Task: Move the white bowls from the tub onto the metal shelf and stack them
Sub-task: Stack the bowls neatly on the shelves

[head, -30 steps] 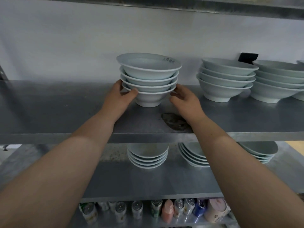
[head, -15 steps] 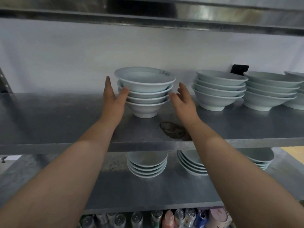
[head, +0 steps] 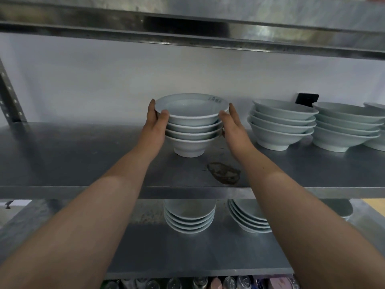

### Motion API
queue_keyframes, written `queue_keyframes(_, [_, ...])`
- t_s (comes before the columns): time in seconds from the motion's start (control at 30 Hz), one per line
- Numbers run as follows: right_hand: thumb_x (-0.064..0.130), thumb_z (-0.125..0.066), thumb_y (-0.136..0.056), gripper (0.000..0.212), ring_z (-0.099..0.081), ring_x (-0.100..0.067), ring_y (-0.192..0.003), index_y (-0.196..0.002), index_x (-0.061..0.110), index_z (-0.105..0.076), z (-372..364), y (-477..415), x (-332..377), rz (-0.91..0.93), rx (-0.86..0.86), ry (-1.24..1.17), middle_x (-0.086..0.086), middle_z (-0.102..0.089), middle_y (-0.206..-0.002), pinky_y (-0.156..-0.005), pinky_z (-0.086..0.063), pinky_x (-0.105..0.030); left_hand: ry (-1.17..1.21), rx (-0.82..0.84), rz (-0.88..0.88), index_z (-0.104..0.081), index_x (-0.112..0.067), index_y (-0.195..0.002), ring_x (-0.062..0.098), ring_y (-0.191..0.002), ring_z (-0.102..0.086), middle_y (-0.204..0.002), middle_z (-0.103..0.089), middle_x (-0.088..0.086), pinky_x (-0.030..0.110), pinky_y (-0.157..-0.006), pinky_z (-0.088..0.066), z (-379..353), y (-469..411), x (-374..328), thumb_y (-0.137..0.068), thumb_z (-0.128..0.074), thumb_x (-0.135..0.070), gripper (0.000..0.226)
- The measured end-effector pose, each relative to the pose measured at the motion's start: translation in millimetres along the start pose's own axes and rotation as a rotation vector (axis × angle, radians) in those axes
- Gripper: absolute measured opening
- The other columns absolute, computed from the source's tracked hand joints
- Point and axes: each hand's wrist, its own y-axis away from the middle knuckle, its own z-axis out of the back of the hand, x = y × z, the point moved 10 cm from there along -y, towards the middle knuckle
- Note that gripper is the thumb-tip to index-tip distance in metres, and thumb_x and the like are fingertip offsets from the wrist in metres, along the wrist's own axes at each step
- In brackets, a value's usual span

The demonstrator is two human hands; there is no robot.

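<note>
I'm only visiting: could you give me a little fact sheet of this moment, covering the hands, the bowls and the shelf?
left hand: grips the stack's left side, thumb at the top bowl's rim
right hand: grips the right side the same way
stack of four white bowls: upright, standing on the metal shelf
neighbouring bowl stacks: to the right, apart from it
dark stain: on the shelf, in front of the stack
lower shelf: holds more bowl stacks
tub: not in view

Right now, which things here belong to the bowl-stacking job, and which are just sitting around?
Job: stack of four white ceramic bowls, left hand, right hand, grey metal shelf.
Lying about: lower-shelf pale bowl stacks, drink cans, dark stain.
</note>
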Motion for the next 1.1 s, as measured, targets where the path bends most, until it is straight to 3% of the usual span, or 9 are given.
queue_keyframes(0.1, [0.047, -0.056, -0.095, 0.069, -0.023, -0.013, -0.146, -0.154, 0.032, -0.024, 9, 7, 38, 0.317, -0.029, 0.325, 0.004, -0.025, -0.16, -0.112, -0.022, -0.021, 0.009, -0.05, -0.035, -0.019, -0.026, -0.154, 0.014, -0.138, -0.037, -0.155, -0.034, -0.004, 0.025, -0.107, -0.032, 10, 1, -1, -0.099, -0.051, -0.038, 0.065])
queue_keyframes(0.2, [0.045, -0.065, -0.089, 0.052, -0.041, -0.024, -0.138, -0.134, 0.02, -0.058, -21, 12, 69, 0.7, 0.201, 0.761, -0.008, -0.052, -0.142, -0.119, -0.026, -0.037, -0.237, -0.168, -0.284, -0.039, -0.016, -0.132, 0.018, -0.121, -0.047, -0.132, -0.041, 0.001, 0.035, -0.1, -0.045, 27, 13, -16, -0.082, -0.07, -0.034, 0.062])
queue_keyframes(0.27, [0.038, -0.068, -0.089, 0.036, -0.058, -0.026, -0.116, -0.119, 0.018, -0.068, -28, 5, 75, 0.649, 0.308, 0.892, -0.007, -0.067, -0.119, -0.105, -0.041, -0.041, -0.396, -0.211, -0.453, -0.043, -0.01, -0.119, 0.023, -0.114, -0.047, -0.12, -0.04, 0.001, 0.038, -0.096, -0.047, 31, 24, -27, -0.078, -0.073, -0.028, 0.054])
queue_keyframes(0.37, [0.027, -0.066, -0.093, 0.019, -0.061, -0.017, -0.1, -0.108, 0.02, -0.074, -25, -3, 83, 0.527, 0.335, 0.918, 0.0, -0.072, -0.107, -0.091, -0.047, -0.034, -0.597, -0.093, -0.604, -0.052, -0.011, -0.112, 0.024, -0.109, -0.047, -0.113, -0.05, 0.004, 0.036, -0.09, -0.045, 14, 34, -38, -0.078, -0.075, -0.024, 0.043])
queue_keyframes(0.57, [0.027, -0.063, -0.094, 0.016, -0.053, -0.021, -0.074, -0.084, 0.013, -0.064, 12, -4, 122, 0.703, 0.014, 0.857, -0.002, -0.06, -0.074, -0.064, -0.032, -0.028, -0.991, 0.145, -0.836, -0.059, -0.012, -0.118, 0.027, -0.109, -0.051, -0.116, -0.058, 0.007, 0.036, -0.094, -0.045, -21, 34, -48, -0.072, -0.08, -0.039, 0.058])
queue_keyframes(0.77, [0.026, -0.062, -0.094, 0.024, -0.063, -0.035, -0.085, -0.105, 0.008, -0.073, 58, 16, 151, 0.9, -0.243, 0.934, -0.015, -0.071, -0.092, -0.072, -0.045, -0.035, -1.348, 0.554, -0.495, -0.053, -0.032, -0.104, 0.018, -0.082, -0.056, -0.089, -0.059, -0.008, 0.03, -0.064, -0.039, -61, -7, -45, -0.066, -0.079, -0.048, 0.049])
queue_keyframes(0.83, [0.025, -0.062, -0.094, 0.024, -0.064, -0.037, -0.085, -0.105, 0.007, -0.073, 69, 21, 151, 0.932, -0.28, 0.948, -0.016, -0.071, -0.092, -0.073, -0.047, -0.037, -1.385, 0.647, -0.5, -0.055, -0.03, -0.097, 0.017, -0.077, -0.054, -0.081, -0.055, -0.009, 0.029, -0.062, -0.04, -73, -9, -43, -0.067, -0.079, -0.045, 0.041])
queue_keyframes(0.97, [0.032, -0.056, -0.095, 0.03, -0.063, -0.035, -0.083, -0.102, 0.008, -0.072, 85, 25, 141, 0.937, -0.3, 0.95, -0.013, -0.071, -0.089, -0.072, -0.046, -0.036, -1.362, 0.642, -0.617, -0.052, -0.025, -0.085, 0.018, -0.078, -0.056, -0.077, -0.054, -0.008, 0.031, -0.063, -0.04, -72, -7, -41, -0.08, -0.069, -0.036, 0.021])
queue_keyframes(1.1, [0.037, -0.049, -0.095, 0.037, -0.061, -0.033, -0.082, -0.1, 0.008, -0.071, 92, 30, 131, 0.931, -0.315, 0.935, -0.012, -0.07, -0.087, -0.073, -0.043, -0.036, -1.293, 0.564, -0.577, -0.052, -0.025, -0.085, 0.016, -0.076, -0.052, -0.076, -0.052, -0.008, 0.03, -0.064, -0.038, -49, -14, -40, -0.08, -0.069, -0.036, 0.02])
